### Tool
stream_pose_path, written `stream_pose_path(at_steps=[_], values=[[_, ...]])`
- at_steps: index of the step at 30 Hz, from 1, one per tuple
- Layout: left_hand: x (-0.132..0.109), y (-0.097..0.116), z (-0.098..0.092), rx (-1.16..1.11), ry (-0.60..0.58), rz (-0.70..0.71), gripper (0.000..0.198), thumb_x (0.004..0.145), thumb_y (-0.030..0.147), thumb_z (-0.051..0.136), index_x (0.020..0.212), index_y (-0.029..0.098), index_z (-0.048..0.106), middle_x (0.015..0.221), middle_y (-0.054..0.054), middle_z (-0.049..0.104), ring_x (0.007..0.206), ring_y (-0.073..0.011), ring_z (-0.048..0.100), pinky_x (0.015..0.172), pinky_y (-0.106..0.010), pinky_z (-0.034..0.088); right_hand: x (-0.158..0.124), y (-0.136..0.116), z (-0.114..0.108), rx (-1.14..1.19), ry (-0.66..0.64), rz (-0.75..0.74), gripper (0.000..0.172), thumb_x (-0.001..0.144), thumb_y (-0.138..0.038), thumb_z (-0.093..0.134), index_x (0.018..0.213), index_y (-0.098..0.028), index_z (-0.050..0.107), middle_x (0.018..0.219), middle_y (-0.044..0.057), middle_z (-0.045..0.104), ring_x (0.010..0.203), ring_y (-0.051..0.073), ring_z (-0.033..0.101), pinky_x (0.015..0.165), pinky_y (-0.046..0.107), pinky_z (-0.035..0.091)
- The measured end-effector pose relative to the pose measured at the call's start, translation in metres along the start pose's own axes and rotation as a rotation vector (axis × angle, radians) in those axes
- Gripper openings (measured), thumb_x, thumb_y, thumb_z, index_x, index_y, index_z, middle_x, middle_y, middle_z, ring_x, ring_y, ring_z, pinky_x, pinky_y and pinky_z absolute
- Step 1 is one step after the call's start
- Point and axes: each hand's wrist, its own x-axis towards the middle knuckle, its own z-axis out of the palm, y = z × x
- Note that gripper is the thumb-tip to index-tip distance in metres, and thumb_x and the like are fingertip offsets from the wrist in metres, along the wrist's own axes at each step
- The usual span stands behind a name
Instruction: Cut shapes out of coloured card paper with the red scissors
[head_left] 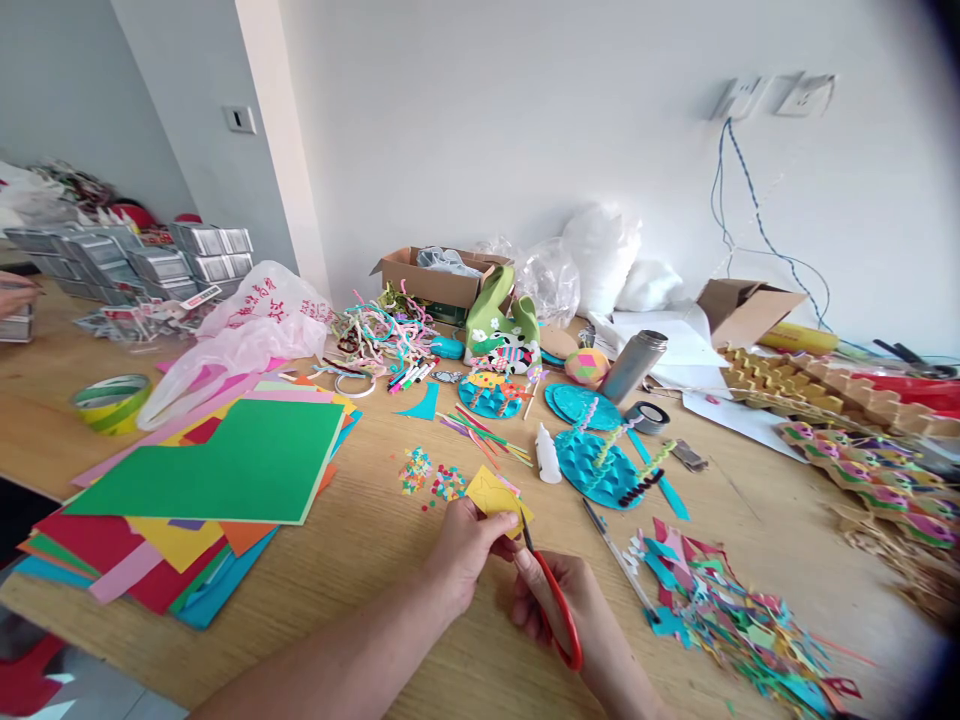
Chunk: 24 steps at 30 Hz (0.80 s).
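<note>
Pinched between the thumb and fingers of my left hand (469,550) is a small yellow piece of paper (491,490) with a faint drawn outline. My right hand (574,600) grips red-handled scissors (559,610), whose dark blades meet the paper's right edge close to my left thumb. Both hands are above the wooden table (360,590). Just beyond them lie small heaps of coloured paper dots (448,484) and several thin paper strips (487,435). A white glue bottle (547,455) rests beside a blue scalloped disc (600,468) with fuzzy stems on it.
Stacked coloured sheets (225,470) cover the left side, with a tape roll (112,403) behind. Paper scraps (750,620) and a pen (619,555) lie to the right. A metal flask (635,367) leans near black tape (648,417). Egg trays (810,390) fill the far right.
</note>
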Motion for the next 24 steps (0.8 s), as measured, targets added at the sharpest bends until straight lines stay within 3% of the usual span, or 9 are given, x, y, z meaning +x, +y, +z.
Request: stream_pose_path(at_steps=[24], values=[[-0.0002, -0.0030, -0.0001, -0.038, -0.028, -0.014, 0.013, 0.065, 0.023, 0.063, 0.070, 0.013, 0.058, 0.063, 0.000, 0.057, 0.054, -0.0088, 0.050, 0.054, -0.023, 0.039, -0.0016, -0.0031, 0.0011, -0.022, 0.015, 0.014, 0.059, 0.072, -0.073, 0.048, 0.059, -0.015, 0.050, 0.046, 0.002, 0.057, 0.035, 0.008, 0.046, 0.035, 0.017, 0.033]])
